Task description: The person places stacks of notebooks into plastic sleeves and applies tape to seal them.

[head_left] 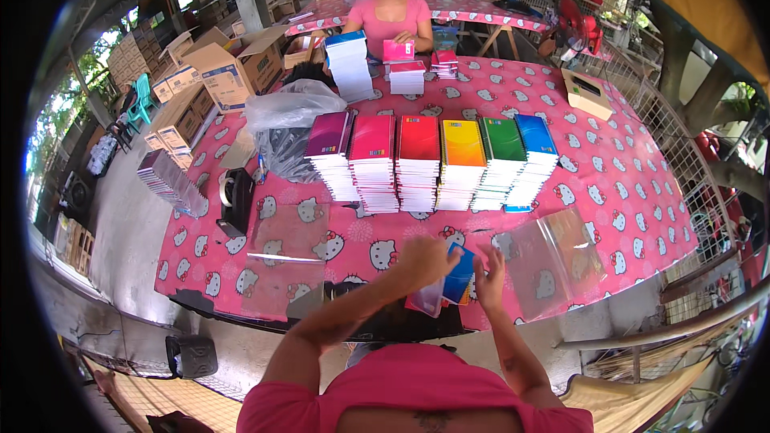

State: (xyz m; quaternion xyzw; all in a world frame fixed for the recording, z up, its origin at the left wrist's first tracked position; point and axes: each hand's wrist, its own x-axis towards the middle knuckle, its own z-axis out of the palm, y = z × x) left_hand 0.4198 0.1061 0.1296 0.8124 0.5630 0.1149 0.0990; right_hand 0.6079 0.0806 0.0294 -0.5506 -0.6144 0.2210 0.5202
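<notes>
A small blue notebook point(459, 274) lies tilted near the table's front edge, between my hands. My left hand point(425, 263) is curled closed at its upper left edge, the fingertips partly hidden. My right hand point(489, 279) is beside its right edge, fingers apart and holding nothing. Under my left hand, a clear plastic sleeve point(430, 298) overlaps the notebook's lower left side. Just beyond stands a row of stacked spiral notebooks: purple point(327, 135), magenta point(372, 138), red point(419, 138), yellow point(462, 143), green point(503, 139) and blue point(536, 135).
Clear plastic sheets lie left point(286, 261) and right point(555, 263) on the pink patterned tablecloth point(642, 192). A black tape dispenser point(236, 202), a plastic bag point(293, 124) and cardboard boxes point(224, 84) are leftward. Across the table, a co-worker point(391, 16) handles a pink notebook.
</notes>
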